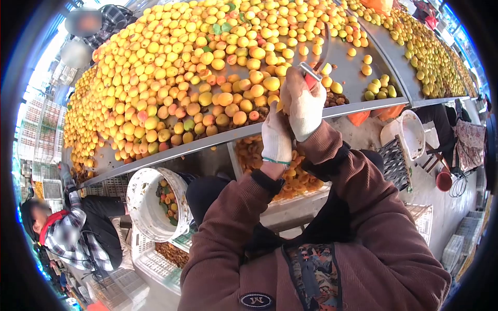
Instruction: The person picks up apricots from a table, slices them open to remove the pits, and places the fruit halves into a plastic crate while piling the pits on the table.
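Note:
My right hand [302, 103], in a pale fingerless-looking glove, is closed round the red handle [310, 81] of a curved knife [326, 49], its blade pointing up and away. Close beside it, my left hand [276, 136], gloved too and with a green band at the wrist, has its fingers closed on a piece of apricot [280, 105]; most of that fruit is hidden. Both hands are over the near edge of a metal table [228, 136] heaped with whole apricots [171, 67]. Below them, a crate of cut apricot halves [298, 176] sits between my knees.
A white bucket [139, 205] holding some fruit and leaves stands at my left, above a white crate [155, 262] of brown pits. At right are another white bucket [410, 135] and a dark woven basket [395, 163]. A person [78, 228] sits at left.

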Demonstrator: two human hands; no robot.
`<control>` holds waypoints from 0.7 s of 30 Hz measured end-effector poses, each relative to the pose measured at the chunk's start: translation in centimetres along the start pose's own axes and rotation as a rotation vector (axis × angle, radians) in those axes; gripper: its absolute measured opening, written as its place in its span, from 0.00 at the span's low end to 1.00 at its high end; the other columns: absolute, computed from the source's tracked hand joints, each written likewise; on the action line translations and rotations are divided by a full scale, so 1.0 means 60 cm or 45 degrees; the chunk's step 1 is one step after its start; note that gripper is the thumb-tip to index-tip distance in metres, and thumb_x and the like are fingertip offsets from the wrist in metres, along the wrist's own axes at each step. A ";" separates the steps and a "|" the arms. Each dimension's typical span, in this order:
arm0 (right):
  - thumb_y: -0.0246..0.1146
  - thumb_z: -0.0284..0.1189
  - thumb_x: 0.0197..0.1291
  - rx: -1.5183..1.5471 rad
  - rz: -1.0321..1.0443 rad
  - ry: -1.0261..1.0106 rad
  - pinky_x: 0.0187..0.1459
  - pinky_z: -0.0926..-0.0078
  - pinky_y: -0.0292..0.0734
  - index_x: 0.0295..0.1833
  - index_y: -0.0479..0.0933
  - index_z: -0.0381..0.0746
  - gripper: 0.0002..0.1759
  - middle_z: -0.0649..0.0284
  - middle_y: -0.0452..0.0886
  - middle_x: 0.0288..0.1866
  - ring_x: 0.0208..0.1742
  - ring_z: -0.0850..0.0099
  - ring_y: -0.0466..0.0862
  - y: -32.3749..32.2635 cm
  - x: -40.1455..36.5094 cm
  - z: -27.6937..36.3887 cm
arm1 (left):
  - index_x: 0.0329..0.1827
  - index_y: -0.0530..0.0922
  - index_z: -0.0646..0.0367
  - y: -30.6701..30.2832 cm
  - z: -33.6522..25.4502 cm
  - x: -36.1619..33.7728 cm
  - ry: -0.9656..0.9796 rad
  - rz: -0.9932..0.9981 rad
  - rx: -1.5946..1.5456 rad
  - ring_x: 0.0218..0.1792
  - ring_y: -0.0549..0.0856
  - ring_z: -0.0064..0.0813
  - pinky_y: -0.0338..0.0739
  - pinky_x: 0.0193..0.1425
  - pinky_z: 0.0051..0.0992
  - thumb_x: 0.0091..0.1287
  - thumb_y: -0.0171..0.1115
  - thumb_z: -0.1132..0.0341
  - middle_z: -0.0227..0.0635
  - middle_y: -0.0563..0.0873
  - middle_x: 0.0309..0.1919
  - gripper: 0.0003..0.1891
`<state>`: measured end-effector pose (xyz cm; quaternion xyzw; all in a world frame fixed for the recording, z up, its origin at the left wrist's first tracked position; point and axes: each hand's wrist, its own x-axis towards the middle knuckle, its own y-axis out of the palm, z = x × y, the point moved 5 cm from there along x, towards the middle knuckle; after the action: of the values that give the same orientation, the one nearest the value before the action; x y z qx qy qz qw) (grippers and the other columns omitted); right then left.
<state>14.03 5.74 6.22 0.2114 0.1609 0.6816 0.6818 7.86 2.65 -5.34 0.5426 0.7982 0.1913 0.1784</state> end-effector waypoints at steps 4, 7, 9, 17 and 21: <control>0.59 0.36 0.70 0.064 -0.117 0.143 0.15 0.81 0.48 0.27 0.67 0.45 0.17 0.75 0.62 0.15 0.13 0.83 0.57 -0.008 0.014 -0.013 | 0.45 0.76 0.65 0.007 -0.037 -0.018 -0.119 -0.054 0.002 0.27 0.77 0.21 0.73 0.33 0.25 0.78 0.52 0.56 0.30 0.77 0.26 0.17; 0.58 0.34 0.70 0.080 0.025 0.097 0.15 0.81 0.48 0.24 0.66 0.46 0.19 0.75 0.62 0.15 0.12 0.83 0.57 -0.009 0.014 -0.015 | 0.54 0.72 0.62 0.012 -0.066 -0.023 -0.274 0.170 0.708 0.33 0.83 0.24 0.79 0.36 0.28 0.70 0.60 0.69 0.35 0.83 0.31 0.13; 0.58 0.32 0.70 -0.011 0.053 0.093 0.15 0.80 0.48 0.24 0.66 0.45 0.18 0.75 0.63 0.15 0.12 0.83 0.57 -0.007 0.009 -0.014 | 0.53 0.72 0.60 0.005 -0.062 -0.018 -0.397 0.177 0.534 0.30 0.82 0.24 0.76 0.32 0.28 0.70 0.59 0.66 0.33 0.82 0.30 0.12; 0.62 0.32 0.65 0.111 0.292 0.159 0.18 0.82 0.54 0.25 0.70 0.44 0.15 0.74 0.68 0.18 0.16 0.84 0.64 -0.014 0.004 -0.029 | 0.44 0.74 0.48 -0.020 -0.011 -0.021 -0.972 0.354 -0.415 0.14 0.72 0.21 0.64 0.17 0.22 0.77 0.44 0.47 0.24 0.76 0.23 0.16; 0.57 0.39 0.69 0.359 0.188 0.293 0.16 0.78 0.44 0.24 0.60 0.48 0.20 0.75 0.57 0.16 0.14 0.82 0.53 -0.027 0.037 -0.034 | 0.36 0.72 0.46 0.018 -0.053 -0.027 -0.917 0.282 -0.307 0.10 0.64 0.19 0.57 0.16 0.20 0.79 0.42 0.47 0.21 0.68 0.13 0.18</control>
<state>14.43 8.13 3.84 0.2368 0.3156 0.7201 0.5708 7.74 1.14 -1.95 0.6330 0.5928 0.0991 0.4878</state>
